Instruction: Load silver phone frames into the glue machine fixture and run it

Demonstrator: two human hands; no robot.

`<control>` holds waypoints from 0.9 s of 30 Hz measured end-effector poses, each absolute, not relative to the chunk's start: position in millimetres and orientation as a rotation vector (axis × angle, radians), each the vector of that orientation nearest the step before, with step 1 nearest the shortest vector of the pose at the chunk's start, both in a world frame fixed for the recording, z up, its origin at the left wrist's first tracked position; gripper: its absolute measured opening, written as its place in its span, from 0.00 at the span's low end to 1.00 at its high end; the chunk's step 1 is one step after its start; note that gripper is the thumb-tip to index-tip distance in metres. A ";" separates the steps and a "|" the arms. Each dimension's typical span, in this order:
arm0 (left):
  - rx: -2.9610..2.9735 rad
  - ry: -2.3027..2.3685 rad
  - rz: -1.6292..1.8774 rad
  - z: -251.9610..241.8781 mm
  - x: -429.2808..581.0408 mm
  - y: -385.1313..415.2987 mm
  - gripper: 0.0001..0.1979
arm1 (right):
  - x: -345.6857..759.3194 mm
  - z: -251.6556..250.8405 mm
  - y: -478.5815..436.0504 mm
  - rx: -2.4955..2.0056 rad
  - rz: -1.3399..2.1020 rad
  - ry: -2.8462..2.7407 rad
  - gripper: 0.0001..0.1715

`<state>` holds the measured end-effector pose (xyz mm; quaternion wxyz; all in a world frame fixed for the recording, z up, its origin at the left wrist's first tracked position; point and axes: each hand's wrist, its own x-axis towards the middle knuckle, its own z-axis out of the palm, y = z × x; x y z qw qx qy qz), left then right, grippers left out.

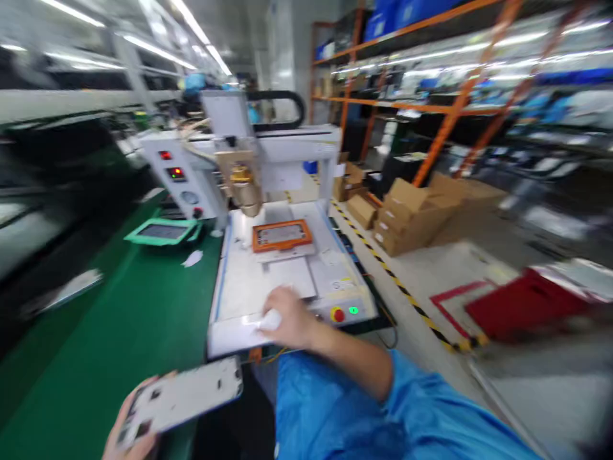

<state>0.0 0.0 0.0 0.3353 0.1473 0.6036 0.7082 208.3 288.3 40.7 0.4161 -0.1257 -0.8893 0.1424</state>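
Observation:
My left hand (128, 427) is at the bottom left, closed round one end of a flat white panel (184, 396) with small cut-outs. It holds the panel over the green bench top (119, 319). My right hand (287, 317), on a blue-sleeved arm, rests on the front edge of the white dispensing machine's deck (239, 287). Its fingers are curled onto a small white object I cannot make out. On the deck farther back lies an orange fixture frame (282, 234) under the brass dispensing head (242, 185).
A red button (338, 314) and a green button (353, 310) sit just right of my right hand. A green-framed tray (161, 231) lies on the bench. Cardboard boxes (412, 214), a red bin (522, 306) and orange shelving (454, 102) stand to the right beyond yellow-black floor tape.

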 end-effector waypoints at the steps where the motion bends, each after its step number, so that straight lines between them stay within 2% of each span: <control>1: 0.388 1.572 1.862 4.8 4.7 1.3 0.47 | 222.0 54.4 311.9 -0.424 0.312 -2.180 0.23; 3: 0.392 1.570 1.894 11.7 9.4 5.4 0.48 | 237.5 77.2 360.2 -0.528 0.267 -2.141 0.20; 7: 0.417 1.556 1.950 12.4 9.0 9.3 0.47 | 237.4 95.8 409.5 -0.653 -0.033 -2.435 0.23; 9: 0.432 1.540 1.971 9.6 8.7 8.8 0.47 | 233.9 96.0 407.0 -0.500 -0.140 -2.655 0.23; 12: 0.435 1.507 1.990 6.7 9.0 8.0 0.47 | 230.5 100.9 394.6 -0.262 -0.296 -2.808 0.18; 19: 0.484 1.469 1.977 -0.2 3.1 5.2 0.45 | 219.7 141.7 395.8 -0.224 -0.467 -3.051 0.17; 27: 0.533 1.404 1.942 -15.7 -8.2 0.8 0.45 | 215.2 123.3 400.2 -0.077 -0.536 -3.040 0.09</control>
